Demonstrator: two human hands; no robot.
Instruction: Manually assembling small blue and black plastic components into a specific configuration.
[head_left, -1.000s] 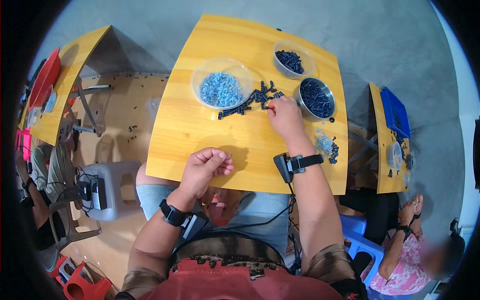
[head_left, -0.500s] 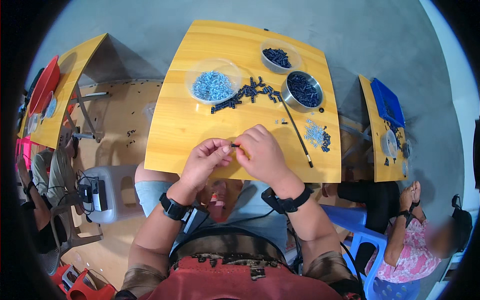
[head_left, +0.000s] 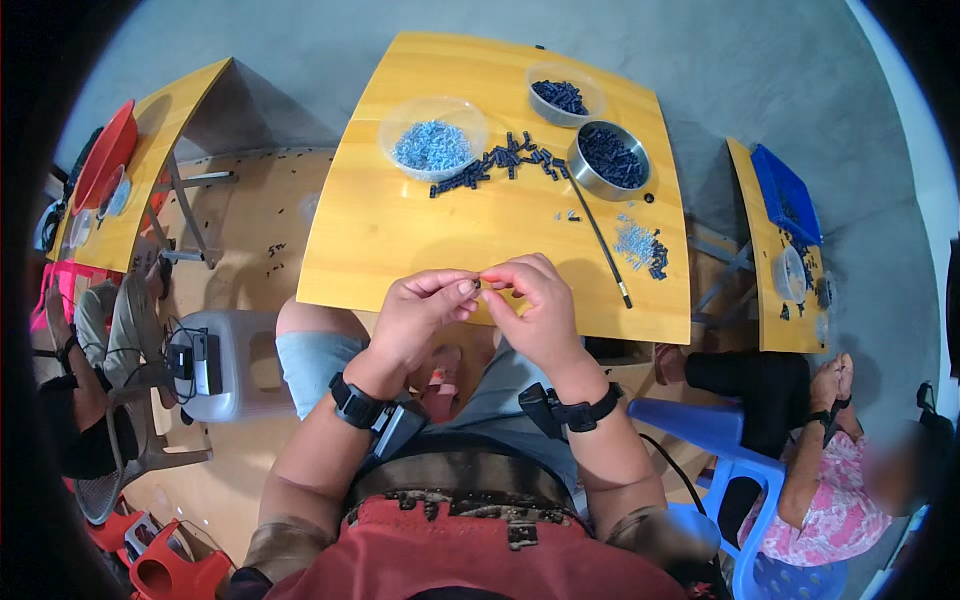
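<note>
Over the near edge of the yellow table, my two hands meet at their fingertips. My left hand is closed, with a small dark piece pinched between thumb and forefinger, mostly covered by the fingers. Curled in from the other side, my right hand has its thumb and forefinger tips close beside that piece. Whatever those tips hold is too small to make out. Beyond the hands, loose black plastic pieces lie between a clear bowl of small blue-and-clear parts and a metal bowl of black pieces.
A clear tub of black pieces stands at the back. A thin black rod lies right of my hands, beside a heap of tiny pale parts. Other people sit at side tables left and right. A grey stool stands to my left.
The table sits higher in the view. My right fingers have opened slightly and shifted, and the dark piece that showed between both hands is now mostly hidden at my left fingertips.
</note>
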